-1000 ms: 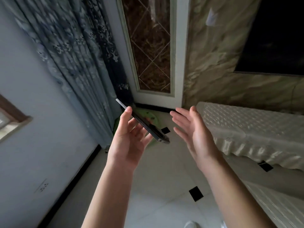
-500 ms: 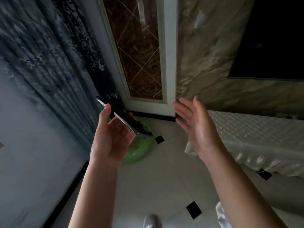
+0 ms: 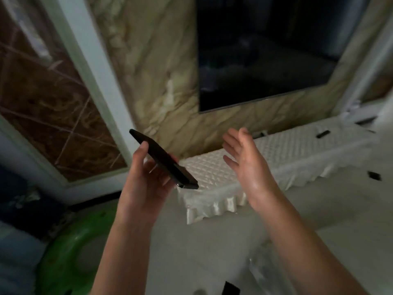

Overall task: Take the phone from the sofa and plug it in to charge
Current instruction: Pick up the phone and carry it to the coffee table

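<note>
A dark phone point(image 3: 163, 159) lies slanted across the fingers of my left hand point(image 3: 146, 179), thumb pressed on its near edge, upper end pointing up-left. My right hand point(image 3: 246, 160) hovers to the right of the phone, fingers spread, palm turned toward it, holding nothing. Both hands are in front of a low cabinet draped in a white quilted cloth point(image 3: 276, 154). No charger cable is clearly visible; small dark items point(image 3: 322, 133) lie far right on the cloth.
A dark television point(image 3: 265, 50) hangs on the marble wall above the cabinet. A brown glass panel with a white frame point(image 3: 91, 81) stands left. A green inflatable ring point(image 3: 72, 254) lies on the pale tiled floor point(image 3: 212, 252) at lower left.
The view has swung right: curtain and grey wall have left the frame, the television and cabinet have come in. Both hands with the phone now sit before the cabinet's left end.
</note>
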`<state>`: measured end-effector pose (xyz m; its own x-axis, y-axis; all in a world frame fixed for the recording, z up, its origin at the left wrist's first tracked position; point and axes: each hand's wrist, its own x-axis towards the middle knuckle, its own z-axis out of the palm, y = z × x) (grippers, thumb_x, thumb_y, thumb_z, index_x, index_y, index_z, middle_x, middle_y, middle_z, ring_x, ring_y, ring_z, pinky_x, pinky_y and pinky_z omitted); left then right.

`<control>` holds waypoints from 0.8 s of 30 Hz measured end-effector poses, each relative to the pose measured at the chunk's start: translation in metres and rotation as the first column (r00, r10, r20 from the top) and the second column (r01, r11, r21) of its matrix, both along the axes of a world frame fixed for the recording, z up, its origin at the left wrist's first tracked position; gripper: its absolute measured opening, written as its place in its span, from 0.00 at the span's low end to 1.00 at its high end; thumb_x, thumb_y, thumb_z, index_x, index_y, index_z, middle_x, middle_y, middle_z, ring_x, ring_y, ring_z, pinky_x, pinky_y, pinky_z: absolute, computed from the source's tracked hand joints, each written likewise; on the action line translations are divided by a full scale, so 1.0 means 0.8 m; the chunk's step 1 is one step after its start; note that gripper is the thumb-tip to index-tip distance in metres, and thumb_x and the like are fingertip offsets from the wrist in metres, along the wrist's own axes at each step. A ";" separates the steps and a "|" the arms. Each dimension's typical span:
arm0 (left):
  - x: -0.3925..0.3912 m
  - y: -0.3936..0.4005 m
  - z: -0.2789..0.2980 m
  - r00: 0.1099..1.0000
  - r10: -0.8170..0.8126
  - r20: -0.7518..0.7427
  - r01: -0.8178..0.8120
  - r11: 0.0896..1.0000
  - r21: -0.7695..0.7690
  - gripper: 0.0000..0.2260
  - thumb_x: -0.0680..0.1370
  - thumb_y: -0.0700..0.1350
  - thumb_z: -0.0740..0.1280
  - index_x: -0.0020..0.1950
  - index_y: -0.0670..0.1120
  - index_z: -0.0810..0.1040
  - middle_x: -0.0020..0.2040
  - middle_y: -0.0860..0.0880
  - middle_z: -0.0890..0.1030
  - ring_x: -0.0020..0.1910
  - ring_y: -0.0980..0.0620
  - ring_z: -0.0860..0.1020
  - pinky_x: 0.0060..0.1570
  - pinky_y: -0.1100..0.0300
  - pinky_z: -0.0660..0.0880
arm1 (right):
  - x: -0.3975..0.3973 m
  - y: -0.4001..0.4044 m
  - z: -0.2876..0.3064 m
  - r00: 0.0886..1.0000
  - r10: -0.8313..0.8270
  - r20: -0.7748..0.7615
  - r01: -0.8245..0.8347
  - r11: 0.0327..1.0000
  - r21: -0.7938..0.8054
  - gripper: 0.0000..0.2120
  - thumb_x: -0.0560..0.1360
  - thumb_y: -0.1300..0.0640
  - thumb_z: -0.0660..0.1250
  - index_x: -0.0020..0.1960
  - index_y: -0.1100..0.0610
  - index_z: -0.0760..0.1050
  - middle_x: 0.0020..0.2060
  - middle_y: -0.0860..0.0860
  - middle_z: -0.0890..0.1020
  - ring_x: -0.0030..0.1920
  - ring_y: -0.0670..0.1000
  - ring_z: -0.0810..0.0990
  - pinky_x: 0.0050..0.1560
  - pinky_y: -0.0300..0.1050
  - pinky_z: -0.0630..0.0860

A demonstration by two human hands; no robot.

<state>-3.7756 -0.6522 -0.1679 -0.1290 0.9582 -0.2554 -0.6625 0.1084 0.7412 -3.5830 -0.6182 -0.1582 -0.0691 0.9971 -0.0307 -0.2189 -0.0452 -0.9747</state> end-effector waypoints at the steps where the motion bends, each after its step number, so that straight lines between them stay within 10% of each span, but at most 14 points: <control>1: 0.001 0.020 -0.001 0.999 -0.051 0.011 0.051 0.999 -0.007 0.27 0.64 0.60 0.75 0.54 0.42 0.79 0.43 0.44 0.84 0.43 0.48 0.84 0.40 0.55 0.80 | 0.002 0.008 0.001 0.999 -0.040 0.006 0.040 0.999 0.007 0.27 0.79 0.41 0.51 0.75 0.52 0.61 0.72 0.48 0.69 0.69 0.45 0.69 0.71 0.49 0.64; 10: 0.103 0.144 -0.011 0.899 -0.432 0.069 0.433 0.901 -0.011 0.33 0.64 0.57 0.77 0.62 0.40 0.76 0.46 0.44 0.84 0.51 0.45 0.82 0.55 0.46 0.78 | 0.084 0.025 -0.004 0.914 -0.376 0.153 0.378 0.926 0.020 0.25 0.79 0.41 0.51 0.73 0.49 0.64 0.70 0.47 0.71 0.68 0.45 0.70 0.70 0.48 0.65; 24: 0.301 0.235 -0.020 0.778 -0.629 -0.004 0.620 0.768 -0.159 0.35 0.59 0.56 0.80 0.63 0.42 0.79 0.51 0.42 0.83 0.51 0.44 0.83 0.53 0.46 0.79 | 0.263 0.086 -0.044 0.835 -0.549 -0.033 0.546 0.834 -0.078 0.35 0.72 0.31 0.54 0.72 0.49 0.65 0.66 0.44 0.76 0.64 0.42 0.74 0.65 0.46 0.70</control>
